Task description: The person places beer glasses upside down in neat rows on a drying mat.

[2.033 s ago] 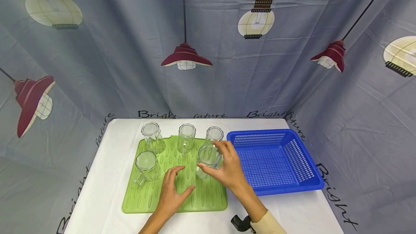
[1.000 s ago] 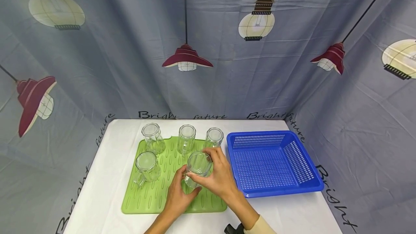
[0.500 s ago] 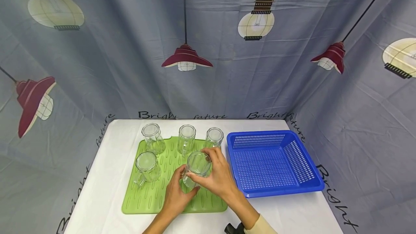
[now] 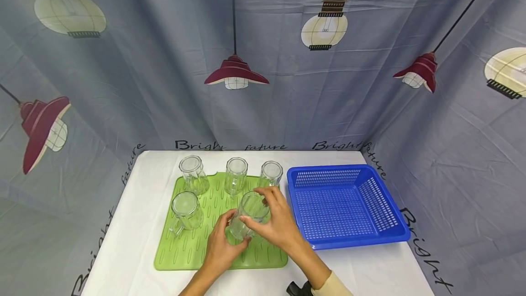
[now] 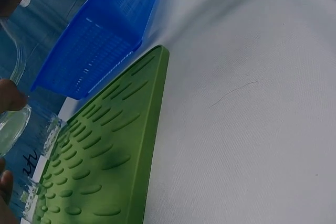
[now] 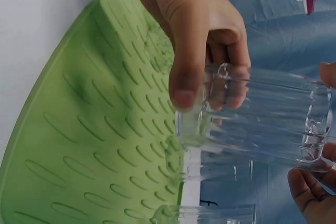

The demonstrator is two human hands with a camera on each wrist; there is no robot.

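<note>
A clear glass mug [image 4: 251, 208] is held between both hands over the green ridged mat [image 4: 193, 252], tilted a little. My right hand [image 4: 277, 225] grips its upper end, thumb on the near side and fingers on the far side. Around the lower end curls my left hand [image 4: 222, 246]; in the right wrist view its thumb and fingers pinch that end of the mug [image 6: 268, 116]. The mug's handle is hidden behind the hands. Closest on the left is another glass mug [image 4: 186, 209], resting on the mat with its handle towards the near left.
Along the mat's far edge stand three more glass mugs: one at left [image 4: 193, 175], one in the middle [image 4: 236, 176] and one at right [image 4: 271, 171], partly behind the right hand. A blue perforated basket [image 4: 314, 245] sits right of the mat on the white table [image 4: 131, 223].
The right hand has brought the mug left and nearer, to the left hand, which was apart from it and now holds its lower end. Lately the mug has tilted slightly.
</note>
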